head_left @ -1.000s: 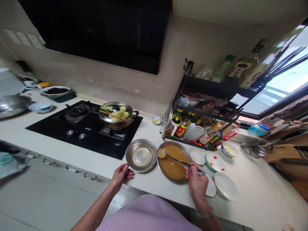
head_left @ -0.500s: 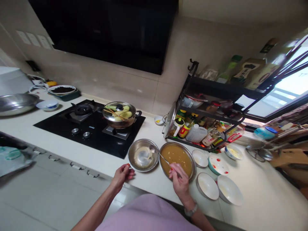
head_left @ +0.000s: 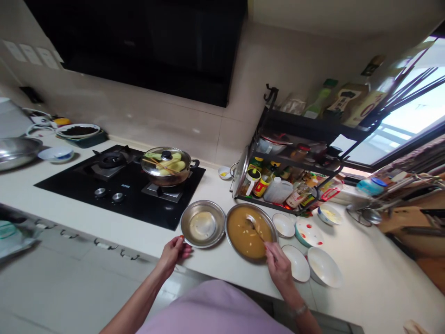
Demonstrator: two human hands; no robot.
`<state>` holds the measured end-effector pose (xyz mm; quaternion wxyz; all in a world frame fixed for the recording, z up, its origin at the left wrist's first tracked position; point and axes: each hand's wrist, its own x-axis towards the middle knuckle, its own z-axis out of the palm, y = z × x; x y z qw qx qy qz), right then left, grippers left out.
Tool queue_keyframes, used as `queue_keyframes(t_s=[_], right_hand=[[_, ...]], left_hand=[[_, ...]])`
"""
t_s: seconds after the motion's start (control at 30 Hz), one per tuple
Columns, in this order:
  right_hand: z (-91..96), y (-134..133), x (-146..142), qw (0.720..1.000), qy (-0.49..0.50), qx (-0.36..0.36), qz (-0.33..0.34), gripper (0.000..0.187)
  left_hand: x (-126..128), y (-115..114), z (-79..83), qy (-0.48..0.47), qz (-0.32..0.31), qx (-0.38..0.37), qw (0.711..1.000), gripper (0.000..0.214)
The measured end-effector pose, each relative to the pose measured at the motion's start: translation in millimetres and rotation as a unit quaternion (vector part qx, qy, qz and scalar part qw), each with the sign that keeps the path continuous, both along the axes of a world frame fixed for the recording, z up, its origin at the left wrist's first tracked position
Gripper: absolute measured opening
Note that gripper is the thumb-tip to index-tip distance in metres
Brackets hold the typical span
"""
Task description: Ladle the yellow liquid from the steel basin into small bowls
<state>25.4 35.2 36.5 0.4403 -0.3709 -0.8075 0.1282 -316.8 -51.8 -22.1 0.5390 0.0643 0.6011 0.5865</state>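
My right hand (head_left: 279,265) is closed round the handle of a metal spoon (head_left: 256,229). The spoon's head rests in the brown liquid with pale bits that fills a wide metal basin (head_left: 227,232). Left of this basin stands a smaller metal bowl (head_left: 218,237) with a little cloudy, whitish liquid at its bottom. My left hand (head_left: 174,253) grips that bowl at its near left rim, thumb on the edge and fingers curled below it.
Several bowls, among them a white bowl (head_left: 325,266), stand right of the basin. Behind is a black rack (head_left: 313,121) of bottles. On the left, a lidded pot (head_left: 167,178) sits on the black gas hob (head_left: 83,195). The counter's front edge runs close to my body.
The spoon has gone from over the smaller bowl into the basin's brown liquid, my right hand moving right. My left hand stays at the smaller bowl's rim. The view has shifted slightly.
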Motion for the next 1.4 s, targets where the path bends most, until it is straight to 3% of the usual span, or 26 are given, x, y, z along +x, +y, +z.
queue_keyframes(t_s=[0.1, 0.17, 0.3, 0.4, 0.63, 0.83, 1.03, 1.2, 1.4], right_hand=[[0.8, -5.0, 4.6, 0.999, 0.003, -0.030, -0.018, 0.022], [0.5, -8.0, 5.2, 0.993, 0.039, -0.090, -0.060, 0.024], [0.2, -10.2, 1.0, 0.948, 0.147, -0.237, -0.152, 0.041], [3.8, -9.5, -4.2, 0.922, 0.207, -0.283, -0.164, 0.050], [16.1, -5.1, -3.0, 0.935, 0.222, -0.222, -0.162, 0.044], [10.2, -7.2, -5.1, 0.933, 0.224, -0.225, -0.170, 0.041], [6.9, -9.7, -10.9, 0.897, 0.279, -0.286, -0.191, 0.041], [8.7, -3.7, -7.8, 0.856, 0.364, -0.284, -0.234, 0.041], [13.0, -1.9, -5.1, 0.843, 0.393, -0.276, -0.242, 0.036]], left_hand=[[-0.6, 0.0, 0.8, 0.003, 0.003, -0.006, 1.000, 0.009], [-0.5, -0.5, 1.6, 0.003, 0.003, -0.007, 1.000, 0.009], [1.1, -1.4, 3.9, 0.008, 0.001, -0.007, 1.000, 0.010], [2.4, -1.9, 6.2, 0.008, 0.002, -0.008, 1.000, 0.010], [2.5, -5.6, 8.1, 0.007, 0.006, -0.007, 1.000, 0.007], [2.6, -10.7, 3.7, 0.001, 0.014, -0.005, 1.000, 0.007], [2.8, -12.7, 5.3, -0.003, 0.012, -0.008, 1.000, 0.009], [2.7, -14.1, 5.8, 0.000, 0.009, -0.002, 1.000, 0.010], [1.9, -14.4, 4.1, -0.004, 0.008, -0.002, 1.000, 0.012]])
